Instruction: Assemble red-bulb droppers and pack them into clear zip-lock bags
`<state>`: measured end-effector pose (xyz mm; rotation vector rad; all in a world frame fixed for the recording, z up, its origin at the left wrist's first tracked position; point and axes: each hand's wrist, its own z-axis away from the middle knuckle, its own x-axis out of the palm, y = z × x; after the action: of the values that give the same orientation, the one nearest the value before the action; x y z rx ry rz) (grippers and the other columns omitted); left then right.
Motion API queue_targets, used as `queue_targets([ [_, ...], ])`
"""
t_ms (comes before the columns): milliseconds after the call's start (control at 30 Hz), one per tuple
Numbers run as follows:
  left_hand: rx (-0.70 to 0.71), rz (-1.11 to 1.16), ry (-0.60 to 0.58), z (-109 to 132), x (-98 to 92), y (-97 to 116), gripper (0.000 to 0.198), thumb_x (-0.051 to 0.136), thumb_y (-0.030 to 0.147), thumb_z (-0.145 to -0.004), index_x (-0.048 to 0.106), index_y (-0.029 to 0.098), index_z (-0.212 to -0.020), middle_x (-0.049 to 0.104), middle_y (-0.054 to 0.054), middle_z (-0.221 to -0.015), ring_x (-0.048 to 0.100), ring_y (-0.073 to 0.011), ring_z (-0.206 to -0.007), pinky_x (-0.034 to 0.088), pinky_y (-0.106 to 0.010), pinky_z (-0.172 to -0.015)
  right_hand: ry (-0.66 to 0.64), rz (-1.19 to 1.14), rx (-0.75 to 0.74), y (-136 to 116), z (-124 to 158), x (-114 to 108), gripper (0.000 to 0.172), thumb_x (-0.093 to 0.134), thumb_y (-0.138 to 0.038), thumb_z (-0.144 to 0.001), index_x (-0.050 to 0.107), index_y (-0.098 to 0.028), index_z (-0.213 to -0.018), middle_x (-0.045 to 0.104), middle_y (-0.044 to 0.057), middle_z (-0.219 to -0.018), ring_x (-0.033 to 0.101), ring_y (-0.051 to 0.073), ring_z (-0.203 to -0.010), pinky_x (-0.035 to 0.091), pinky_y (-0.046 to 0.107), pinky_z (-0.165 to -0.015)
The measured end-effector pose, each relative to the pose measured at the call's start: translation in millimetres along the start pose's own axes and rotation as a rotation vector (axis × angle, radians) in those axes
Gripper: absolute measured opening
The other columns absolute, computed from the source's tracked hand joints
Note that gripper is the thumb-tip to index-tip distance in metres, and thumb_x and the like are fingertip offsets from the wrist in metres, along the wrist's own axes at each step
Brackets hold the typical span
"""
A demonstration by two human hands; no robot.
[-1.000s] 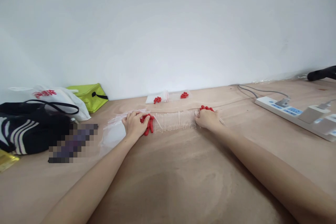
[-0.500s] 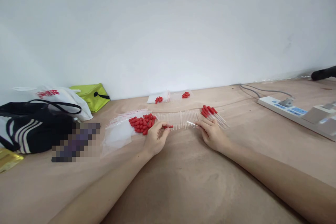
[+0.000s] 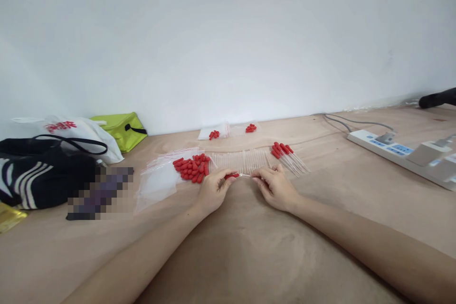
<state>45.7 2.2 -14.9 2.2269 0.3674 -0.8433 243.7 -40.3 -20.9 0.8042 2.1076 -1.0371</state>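
Between thumb and fingers, my left hand (image 3: pixel 211 193) pinches a red rubber dropper bulb (image 3: pixel 232 176). My right hand (image 3: pixel 280 190) is closed on a clear glass dropper tube (image 3: pixel 245 175), whose end points left at the bulb. Tube and bulb nearly meet; I cannot tell if they touch. Just behind the hands lies a row of glass tubes (image 3: pixel 242 160). A heap of loose red bulbs (image 3: pixel 192 168) is left of that row. To the right, several droppers with red bulbs on them (image 3: pixel 289 157) lie side by side.
Clear zip bags (image 3: pixel 158 183) are spread left of the heap. Farther back, small bags (image 3: pixel 213 134) hold red bulbs. A black bag (image 3: pixel 46 173), a white plastic bag (image 3: pixel 103 137) and a lime-green bag (image 3: pixel 124 133) stand left. At right lies a power strip (image 3: pixel 384 147) with cables.
My right hand has moved left with the glass tube, bringing its end up to the red bulb. My left hand has shifted slightly and still pinches the bulb.
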Motion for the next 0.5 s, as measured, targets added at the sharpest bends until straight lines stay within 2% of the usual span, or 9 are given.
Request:
queue_targets([
  [333,0.086,0.031,-0.06,2.5,1.2,-0.8,0.015,0.049,0.021,-0.083,0.063,0.017,-0.083,0.066,-0.003,-0.078,0.061,-0.0143,-0.071,0.047,-0.025,-0.066,-0.053,-0.012,-0.068,4.1,-2.4,-2.6,0.022,0.038,-0.02,-0.085,0.059,-0.022,-0.086,0.065,0.0,-0.079,0.052,0.011,-0.065,0.02,0.03,-0.071],
  [500,0.11,0.018,-0.135,2.3,-0.6,2.9,0.015,0.047,0.019,-0.083,0.062,0.018,-0.081,0.065,-0.003,-0.077,0.06,-0.0141,-0.071,0.046,-0.025,-0.066,-0.067,0.106,-0.139,8.1,-4.2,-4.7,0.022,0.04,-0.017,-0.082,0.062,-0.022,-0.084,0.065,0.0,-0.074,0.05,0.011,-0.064,0.019,0.031,-0.073],
])
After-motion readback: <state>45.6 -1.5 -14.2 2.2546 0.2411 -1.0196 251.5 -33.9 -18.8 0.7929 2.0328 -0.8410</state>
